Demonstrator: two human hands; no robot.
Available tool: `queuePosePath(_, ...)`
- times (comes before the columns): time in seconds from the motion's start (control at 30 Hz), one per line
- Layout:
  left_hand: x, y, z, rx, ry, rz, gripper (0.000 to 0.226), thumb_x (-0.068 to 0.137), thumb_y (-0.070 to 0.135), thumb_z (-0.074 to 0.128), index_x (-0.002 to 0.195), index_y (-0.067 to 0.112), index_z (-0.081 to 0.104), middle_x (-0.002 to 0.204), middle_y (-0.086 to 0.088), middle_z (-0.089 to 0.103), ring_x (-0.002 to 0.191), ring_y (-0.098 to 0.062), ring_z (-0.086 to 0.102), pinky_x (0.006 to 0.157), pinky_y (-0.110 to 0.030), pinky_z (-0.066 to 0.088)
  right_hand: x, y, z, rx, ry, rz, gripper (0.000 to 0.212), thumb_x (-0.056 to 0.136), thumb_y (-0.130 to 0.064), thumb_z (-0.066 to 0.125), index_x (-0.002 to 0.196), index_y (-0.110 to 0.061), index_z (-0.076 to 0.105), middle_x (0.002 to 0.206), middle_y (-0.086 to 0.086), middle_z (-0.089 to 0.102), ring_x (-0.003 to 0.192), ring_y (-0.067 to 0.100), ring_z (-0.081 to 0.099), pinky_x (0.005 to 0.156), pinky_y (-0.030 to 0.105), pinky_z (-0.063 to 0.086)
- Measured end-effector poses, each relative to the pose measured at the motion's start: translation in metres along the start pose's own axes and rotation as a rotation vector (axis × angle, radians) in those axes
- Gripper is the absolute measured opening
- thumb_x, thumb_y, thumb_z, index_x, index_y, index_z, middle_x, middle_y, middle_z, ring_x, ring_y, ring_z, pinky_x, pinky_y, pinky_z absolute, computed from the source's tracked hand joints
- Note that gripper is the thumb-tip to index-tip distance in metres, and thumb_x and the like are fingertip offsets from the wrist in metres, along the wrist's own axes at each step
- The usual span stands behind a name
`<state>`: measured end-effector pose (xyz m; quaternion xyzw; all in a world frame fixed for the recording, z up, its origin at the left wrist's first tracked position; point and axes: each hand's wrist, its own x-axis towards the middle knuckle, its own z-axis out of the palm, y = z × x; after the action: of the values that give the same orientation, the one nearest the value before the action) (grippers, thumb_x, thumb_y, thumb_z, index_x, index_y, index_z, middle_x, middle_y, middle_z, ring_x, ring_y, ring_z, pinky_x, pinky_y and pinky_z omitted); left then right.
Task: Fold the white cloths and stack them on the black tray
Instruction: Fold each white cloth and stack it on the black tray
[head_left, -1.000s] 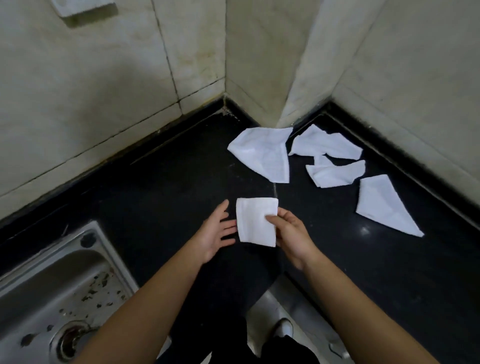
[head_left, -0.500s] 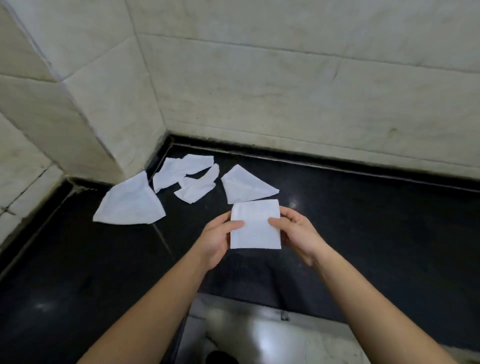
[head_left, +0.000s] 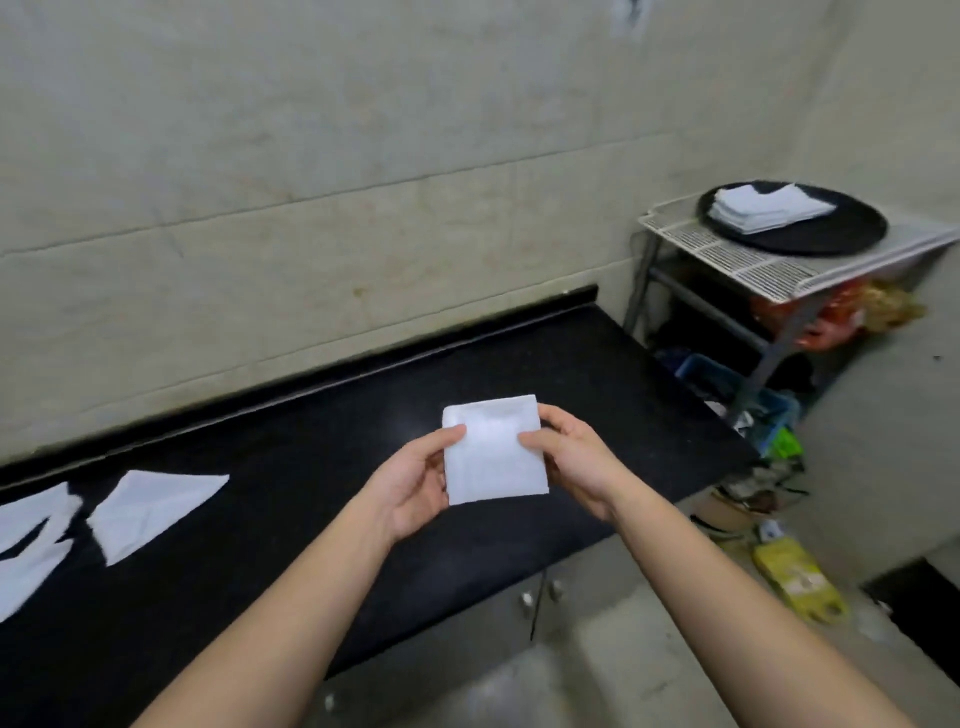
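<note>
I hold a folded white cloth (head_left: 492, 452), a small square, above the black counter (head_left: 322, 426). My left hand (head_left: 421, 480) pinches its left edge and my right hand (head_left: 571, 462) pinches its right edge. The round black tray (head_left: 831, 236) sits on a white wire rack (head_left: 753, 265) at the upper right, with a stack of folded white cloths (head_left: 766, 208) on it. An unfolded white cloth (head_left: 150, 509) lies on the counter at the left, and more white cloths (head_left: 31, 540) lie at the left edge, partly out of frame.
A tiled wall (head_left: 363, 182) runs behind the counter. Under the rack are blue crates (head_left: 727, 379) and orange bags (head_left: 841, 317). A yellow item (head_left: 795, 577) and clutter lie on the floor at the right. Cabinet doors with knobs (head_left: 540, 592) sit below the counter edge.
My view has swung right, away from the corner and sink, so the tray and rack have come into sight. My left hand took hold of the folded cloth, now carried by both hands.
</note>
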<state>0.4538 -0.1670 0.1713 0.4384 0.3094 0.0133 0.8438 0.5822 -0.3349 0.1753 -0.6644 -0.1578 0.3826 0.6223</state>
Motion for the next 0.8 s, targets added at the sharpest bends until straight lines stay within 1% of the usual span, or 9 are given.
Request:
queuePosePath(0.07,0.023,-0.008,0.057,0.064,-0.037,-0.046,0.051,0.082,0.023,0.071,0.128,0.004,0.061,0.125,-0.017,0.067,0.114,-0.033,0.065,0.098,-0.051,0.052,-0.012,-0.005,-0.059,0.038,0.092,-0.021,0.035,0.091,-0.006,0.06,0.121,-0.022,0.066,0.112,0.002,0.075,0.101,0.02,0.072,0.082,0.035,0.057)
queuePosePath(0.17,0.055,-0.016,0.127,0.174,-0.098,-0.039,0.041,0.089,0.019,0.065,0.128,0.007,0.062,0.122,-0.014,0.07,0.104,-0.027,0.069,0.08,-0.041,0.059,-0.023,-0.009,-0.127,0.081,0.212,-0.041,0.034,0.091,-0.005,0.061,0.119,-0.024,0.066,0.111,0.001,0.075,0.098,0.018,0.073,0.084,0.036,0.058)
queuePosePath(0.3,0.104,-0.031,0.201,0.296,-0.178,-0.043,0.035,0.093,0.02,0.06,0.127,0.016,0.063,0.121,-0.008,0.071,0.112,-0.026,0.067,0.084,-0.039,0.057,-0.028,-0.008,-0.205,0.107,0.347,-0.032,0.035,0.091,-0.009,0.063,0.122,-0.025,0.065,0.11,0.001,0.075,0.096,0.018,0.073,0.084,0.039,0.06)
queuePosePath(0.43,0.155,-0.043,0.269,0.358,-0.21,-0.024,0.028,0.094,0.017,0.06,0.121,0.015,0.066,0.111,-0.006,0.075,0.096,-0.02,0.072,0.072,-0.034,0.057,-0.02,-0.014,-0.275,0.105,0.444,-0.026,0.033,0.093,-0.008,0.062,0.123,-0.022,0.063,0.104,0.0,0.074,0.086,0.013,0.074,0.069,0.028,0.058)
queuePosePath(0.47,0.169,-0.044,0.287,0.368,-0.208,-0.013,0.026,0.094,0.016,0.061,0.119,0.014,0.067,0.107,-0.005,0.076,0.092,-0.019,0.073,0.07,-0.034,0.057,-0.014,-0.018,-0.294,0.104,0.477,-0.024,0.032,0.094,-0.008,0.062,0.122,-0.022,0.063,0.105,0.0,0.074,0.085,0.013,0.074,0.069,0.029,0.058)
queuePosePath(0.57,0.217,-0.043,0.345,0.435,-0.212,0.063,0.024,0.094,0.018,0.062,0.117,0.013,0.066,0.108,-0.006,0.074,0.095,-0.02,0.072,0.067,-0.032,0.057,0.01,-0.035,-0.354,0.08,0.55,-0.031,0.036,0.091,-0.014,0.065,0.126,-0.023,0.063,0.115,0.003,0.072,0.099,0.021,0.072,0.082,0.04,0.06)
queuePosePath(0.63,0.24,-0.038,0.381,0.481,-0.218,0.101,0.023,0.095,0.02,0.062,0.116,0.013,0.066,0.11,-0.008,0.072,0.095,-0.022,0.071,0.065,-0.035,0.059,0.023,-0.05,-0.386,0.069,0.594,-0.021,0.04,0.089,-0.018,0.067,0.129,-0.022,0.062,0.119,0.006,0.07,0.103,0.025,0.07,0.087,0.045,0.059)
queuePosePath(0.73,0.277,-0.022,0.438,0.501,-0.227,0.16,0.018,0.095,0.018,0.062,0.111,0.012,0.066,0.103,-0.012,0.071,0.082,-0.023,0.068,0.061,-0.035,0.055,0.04,-0.079,-0.439,0.045,0.634,-0.057,0.036,0.092,-0.012,0.064,0.127,-0.019,0.062,0.114,0.005,0.072,0.096,0.02,0.071,0.08,0.036,0.059)
queuePosePath(0.8,0.295,-0.008,0.469,0.51,-0.247,0.174,0.014,0.094,0.018,0.062,0.106,0.014,0.068,0.1,-0.011,0.072,0.078,-0.022,0.066,0.061,-0.033,0.052,0.049,-0.1,-0.467,0.057,0.654,-0.096,0.032,0.095,-0.008,0.061,0.124,-0.019,0.062,0.109,0.001,0.073,0.089,0.015,0.072,0.073,0.029,0.059)
